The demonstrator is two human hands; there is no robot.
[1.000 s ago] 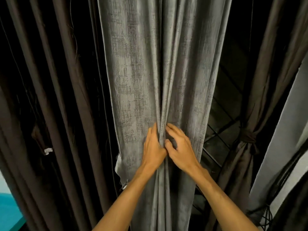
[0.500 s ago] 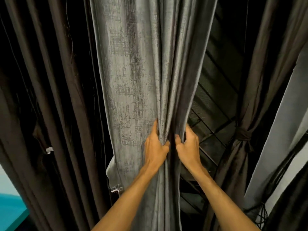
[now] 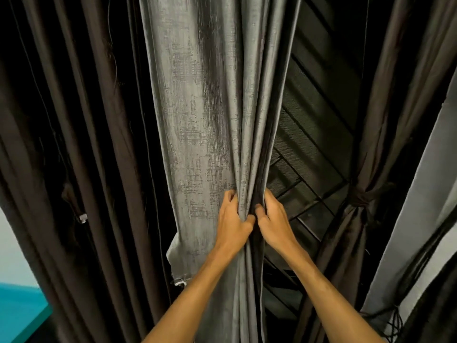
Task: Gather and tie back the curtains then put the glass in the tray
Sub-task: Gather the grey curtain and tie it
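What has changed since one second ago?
The right hand, which lay flat on the grey curtain, now grips its right edge and has pulled the folds leftward, baring more of the dark slatted panel. The left hand still pinches the folds; the brown curtain stays tied.

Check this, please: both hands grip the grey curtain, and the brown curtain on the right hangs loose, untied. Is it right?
Not quite. The head view shows the brown curtain on the right tied at its middle, not loose. The left hand and right hand do grip the grey curtain.
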